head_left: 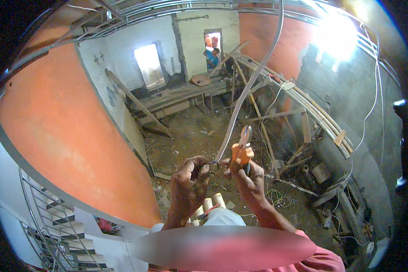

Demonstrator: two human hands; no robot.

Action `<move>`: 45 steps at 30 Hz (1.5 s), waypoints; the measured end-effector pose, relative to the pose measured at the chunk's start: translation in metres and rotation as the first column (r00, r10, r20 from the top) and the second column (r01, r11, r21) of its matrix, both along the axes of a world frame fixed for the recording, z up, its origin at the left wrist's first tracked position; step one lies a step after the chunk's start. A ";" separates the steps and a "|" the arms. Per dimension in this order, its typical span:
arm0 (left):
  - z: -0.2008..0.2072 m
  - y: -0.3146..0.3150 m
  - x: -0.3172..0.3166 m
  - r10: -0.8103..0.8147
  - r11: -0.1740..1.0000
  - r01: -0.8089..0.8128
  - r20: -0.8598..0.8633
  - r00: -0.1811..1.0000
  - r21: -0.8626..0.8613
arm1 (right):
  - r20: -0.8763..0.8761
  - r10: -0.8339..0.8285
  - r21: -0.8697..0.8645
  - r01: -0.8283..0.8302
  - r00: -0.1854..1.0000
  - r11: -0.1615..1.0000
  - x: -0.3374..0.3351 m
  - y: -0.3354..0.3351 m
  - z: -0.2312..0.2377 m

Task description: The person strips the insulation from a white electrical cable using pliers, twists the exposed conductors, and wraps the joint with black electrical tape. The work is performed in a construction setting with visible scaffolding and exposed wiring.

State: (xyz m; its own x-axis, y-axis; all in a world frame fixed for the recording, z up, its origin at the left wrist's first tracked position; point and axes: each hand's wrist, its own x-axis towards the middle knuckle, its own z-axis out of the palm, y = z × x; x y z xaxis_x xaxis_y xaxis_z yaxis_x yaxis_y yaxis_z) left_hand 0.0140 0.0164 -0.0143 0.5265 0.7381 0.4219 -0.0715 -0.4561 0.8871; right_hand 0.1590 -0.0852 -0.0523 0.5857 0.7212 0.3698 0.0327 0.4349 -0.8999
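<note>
Seen with the middle of the view as the clock's centre, the left hand point(190, 182) is between six and seven o'clock, its grip pinching a thin dark wire point(212, 162) between thumb and fingers. The wire is at the lower end of a long pale tube point(245, 93), which hangs in from one o'clock and ends at five o'clock, between the two hands. The right hand point(250, 177), between four and five o'clock, has its grip closed around orange-handled pliers point(242, 153), their metal head pointing toward twelve. The picture is too small to be sure whether the right fingertips also touch the wire.

At six o'clock, below the hands, stand short white pipes point(219, 200). A loose coil of cable point(279, 198) lies on the dirt floor point(177, 140) past the right hand at four. An orange wall point(68, 122) fills nine o'clock, with a stair railing point(44, 213) at eight. A bundle of poles point(319, 115) slopes across at two to three, and a person in blue point(211, 58) shows in the opening at twelve.
</note>
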 end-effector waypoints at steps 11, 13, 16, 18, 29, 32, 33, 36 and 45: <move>-0.001 -0.001 0.016 -0.042 0.953 0.081 0.137 0.990 -0.291 | 0.652 -0.186 -0.009 0.253 0.735 0.967 -0.002 0.003 -0.059; -0.002 -0.001 0.017 -0.045 0.956 0.095 0.181 0.982 -0.278 | 0.665 -0.221 0.047 0.256 0.713 0.966 -0.004 0.010 -0.054; -0.002 -0.002 0.018 -0.058 0.943 0.130 0.236 0.970 -0.305 | 0.710 -0.254 0.103 0.260 0.657 0.960 -0.003 0.015 -0.047; -0.002 -0.002 0.017 -0.062 0.938 0.138 0.237 0.969 -0.317 | 0.732 -0.275 0.125 0.274 0.623 0.954 -0.002 0.016 -0.044; -0.002 -0.003 0.016 -0.050 0.937 0.110 0.183 0.982 -0.333 | 0.781 -0.347 0.165 0.365 0.520 0.916 0.006 0.017 -0.041; -0.002 -0.002 0.015 -0.060 0.920 0.133 0.204 0.977 -0.368 | 0.783 -0.340 0.149 0.375 0.520 0.915 0.006 0.018 -0.043; -0.002 -0.002 0.015 -0.061 0.934 0.128 0.206 0.977 -0.334 | 0.774 -0.345 0.144 0.382 0.531 0.913 0.006 0.018 -0.044; -0.002 -0.002 0.013 -0.063 0.940 0.126 0.202 0.977 -0.318 | 0.767 -0.361 0.156 0.392 0.531 0.907 0.005 0.017 -0.044; -0.001 -0.005 0.015 -0.059 0.927 0.139 0.232 0.971 -0.348 | 0.809 -0.375 0.202 0.386 0.453 0.900 0.009 0.016 -0.032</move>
State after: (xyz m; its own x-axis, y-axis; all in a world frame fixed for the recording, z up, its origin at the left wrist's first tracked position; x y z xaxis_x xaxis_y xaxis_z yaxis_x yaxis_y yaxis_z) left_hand 0.0288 0.0112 -0.0151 0.5316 0.8097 0.2485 -0.3059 -0.0901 0.9478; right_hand 0.1678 -0.0695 -0.0844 0.2458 0.5111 0.8236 0.9061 0.1808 -0.3826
